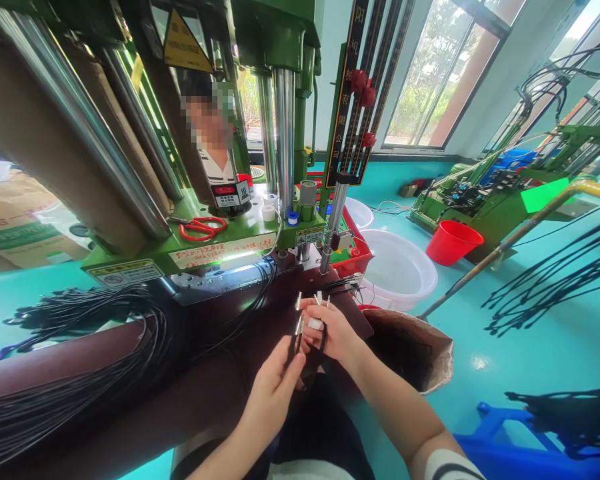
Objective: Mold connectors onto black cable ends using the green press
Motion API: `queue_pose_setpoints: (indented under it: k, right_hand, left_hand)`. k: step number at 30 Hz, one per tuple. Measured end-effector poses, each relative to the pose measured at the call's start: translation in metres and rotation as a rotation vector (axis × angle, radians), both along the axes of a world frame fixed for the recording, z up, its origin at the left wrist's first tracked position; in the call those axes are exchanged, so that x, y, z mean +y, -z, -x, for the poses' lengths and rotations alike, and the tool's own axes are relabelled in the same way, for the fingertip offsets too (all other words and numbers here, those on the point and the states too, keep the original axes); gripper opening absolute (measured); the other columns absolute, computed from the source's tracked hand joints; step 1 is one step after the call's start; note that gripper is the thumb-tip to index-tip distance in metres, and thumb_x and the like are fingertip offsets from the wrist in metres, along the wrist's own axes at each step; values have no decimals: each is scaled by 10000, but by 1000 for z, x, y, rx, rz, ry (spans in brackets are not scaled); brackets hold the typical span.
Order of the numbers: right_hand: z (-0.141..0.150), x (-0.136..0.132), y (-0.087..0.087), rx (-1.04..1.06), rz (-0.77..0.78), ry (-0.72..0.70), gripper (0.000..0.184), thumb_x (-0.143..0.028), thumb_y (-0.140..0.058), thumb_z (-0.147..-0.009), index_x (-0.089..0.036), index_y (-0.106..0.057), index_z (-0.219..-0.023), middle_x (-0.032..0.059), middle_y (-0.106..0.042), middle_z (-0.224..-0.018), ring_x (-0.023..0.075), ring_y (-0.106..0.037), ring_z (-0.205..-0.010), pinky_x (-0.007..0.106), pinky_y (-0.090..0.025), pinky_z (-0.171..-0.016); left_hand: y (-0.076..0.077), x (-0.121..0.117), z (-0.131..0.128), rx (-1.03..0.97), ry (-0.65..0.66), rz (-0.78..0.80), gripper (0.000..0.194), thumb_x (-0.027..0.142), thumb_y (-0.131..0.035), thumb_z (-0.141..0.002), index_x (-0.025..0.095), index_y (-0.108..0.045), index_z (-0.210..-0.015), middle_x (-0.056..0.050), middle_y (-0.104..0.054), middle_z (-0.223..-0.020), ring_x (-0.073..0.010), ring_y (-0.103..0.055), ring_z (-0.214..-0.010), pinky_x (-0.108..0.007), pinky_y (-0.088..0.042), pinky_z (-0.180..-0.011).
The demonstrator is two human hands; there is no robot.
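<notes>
My left hand [275, 383] pinches thin black cables [296, 337] with silver metal tips, just in front of my lap. Close to its right, my right hand [330, 330] is closed around more of these cable ends [320, 303], their metal tips pointing up. Both hands sit at the near edge of a dark brown work surface [105, 360], below a green moulding machine [240, 233]. A thick bundle of black cables [105, 333] drapes over the surface to the left.
Red-handled scissors [203, 228] lie on the machine's green deck. A white tub [397, 267], a red bucket [453, 241] and a brown sack [420, 350] stand on the teal floor to the right. Another person [215, 143] is behind the machine. More cables [550, 280] hang at right.
</notes>
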State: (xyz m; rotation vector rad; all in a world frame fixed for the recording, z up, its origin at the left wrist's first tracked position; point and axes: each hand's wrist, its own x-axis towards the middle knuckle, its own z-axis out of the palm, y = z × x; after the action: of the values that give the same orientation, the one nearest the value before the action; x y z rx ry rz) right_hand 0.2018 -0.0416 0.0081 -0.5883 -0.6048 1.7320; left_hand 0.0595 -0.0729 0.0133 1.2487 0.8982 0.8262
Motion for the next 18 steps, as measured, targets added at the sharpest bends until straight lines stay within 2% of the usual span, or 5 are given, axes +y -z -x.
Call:
queue_pose_setpoints:
  k: [2, 6, 11, 15, 18]
  right_hand:
    - [-2, 0, -6, -49, -98, -46, 183, -251, -570, -767, -131, -651, -878, -100, -317, -402, 33, -235, -341, 193, -271, -388]
    - [-2, 0, -18, -237, -144, -45, 256, -312, -611, -748, -130, -656, -924, -96, -334, -396, 42, -293, -351, 208, -290, -405]
    - [4, -3, -20, -429, -175, 202, 195, -315, -640, -730, -133, -657, -800, -67, -408, -427, 48, -354, -383, 206, -259, -410]
    - [3, -16, -19, -431, -185, 357, 226, -350, -586, -777, -164, -565, -651, -73, -371, -422, 53, -353, -375, 199, -268, -400]
    - [-4, -40, -25, -411, -157, 184, 345, -447, -625, -713, -169, -523, -537, -55, -381, -408, 63, -357, -353, 205, -276, -374]
  left_hand:
    - [0, 2, 1, 6, 35, -30, 271, 434, -494, -783, 171, -501, -718, 15, -500, -630, -83, -479, -508, -205, -435, -491]
    - [3, 8, 0, -6, 137, 64, 273, 445, -481, -789, 180, -473, -722, 64, -373, -474, -60, -341, -380, -174, -316, -355]
    - [6, 15, -5, -215, 95, 309, 264, 416, -567, -744, 184, -441, -746, 99, -243, -490, -32, -171, -395, -136, -144, -326]
    - [6, 24, -5, -387, 69, 362, 278, 386, -565, -766, 181, -394, -687, 74, -314, -536, -40, -270, -439, -149, -229, -371]
    - [6, 45, 1, -478, -65, 336, 312, 404, -510, -799, 176, -374, -634, 41, -418, -576, -67, -395, -490, -201, -356, -449]
